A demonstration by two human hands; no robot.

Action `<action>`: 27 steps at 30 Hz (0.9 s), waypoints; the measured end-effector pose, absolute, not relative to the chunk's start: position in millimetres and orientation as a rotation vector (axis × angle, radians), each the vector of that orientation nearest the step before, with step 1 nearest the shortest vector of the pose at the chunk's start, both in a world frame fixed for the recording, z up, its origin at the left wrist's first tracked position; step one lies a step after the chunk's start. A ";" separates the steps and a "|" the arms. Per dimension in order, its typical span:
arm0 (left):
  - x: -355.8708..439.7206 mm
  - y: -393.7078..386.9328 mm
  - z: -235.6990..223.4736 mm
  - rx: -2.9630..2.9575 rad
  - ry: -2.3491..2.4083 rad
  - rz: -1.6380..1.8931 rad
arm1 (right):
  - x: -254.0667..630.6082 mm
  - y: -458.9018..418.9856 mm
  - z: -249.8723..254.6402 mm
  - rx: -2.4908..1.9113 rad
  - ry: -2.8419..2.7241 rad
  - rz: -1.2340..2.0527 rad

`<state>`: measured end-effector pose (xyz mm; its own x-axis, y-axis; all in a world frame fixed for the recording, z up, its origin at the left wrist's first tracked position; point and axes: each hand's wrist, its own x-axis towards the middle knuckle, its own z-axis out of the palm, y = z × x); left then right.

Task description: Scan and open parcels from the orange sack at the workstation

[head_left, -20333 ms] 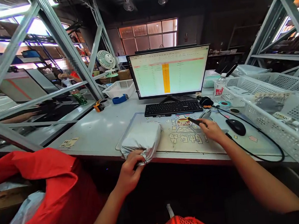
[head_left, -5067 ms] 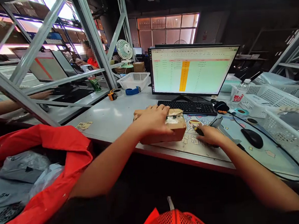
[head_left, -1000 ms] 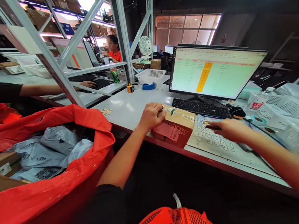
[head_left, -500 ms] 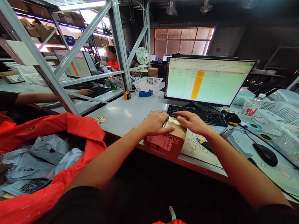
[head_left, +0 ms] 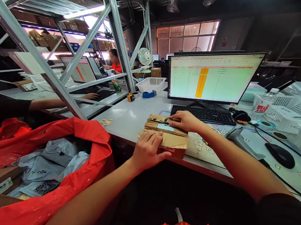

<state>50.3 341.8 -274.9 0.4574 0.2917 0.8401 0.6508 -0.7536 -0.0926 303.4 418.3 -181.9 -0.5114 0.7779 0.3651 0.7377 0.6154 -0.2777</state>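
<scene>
A brown cardboard box sits at the front edge of the grey table, its top flaps spread apart. My left hand presses the near flap down, fingers curled over it. My right hand grips the far flap and holds it back. Something pale blue shows inside the box between the flaps. A grey barcode scanner lies on the printed desk mat, to the right of my right arm.
A monitor, keyboard and mouse stand behind the box. White baskets line the right side. A red sack of grey parcels is at the left. Other people work beyond the metal shelf frame.
My right hand left the scanner on the mat and came to the box. Both hands have pulled the box flaps apart, so the box now stands open.
</scene>
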 end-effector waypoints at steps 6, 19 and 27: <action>49.2 345.4 -191.7 -2.717 -1.233 -0.533 | 311.8 439.2 -164.6 -1.278 -1.854 0.995; 92.0 408.6 -142.7 -2.664 -1.106 0.171 | 359.9 419.1 -230.3 -0.979 -1.088 1.098; 65.4 347.3 -170.0 -2.657 -1.180 -0.648 | 402.7 270.0 -329.9 -0.740 -1.285 0.873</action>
<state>65.4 347.3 -170.0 0.5941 0.6667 0.4500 0.7375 -0.6749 0.0263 402.7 270.0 -329.9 0.0632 0.8709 0.4873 -0.1328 0.4913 -0.8608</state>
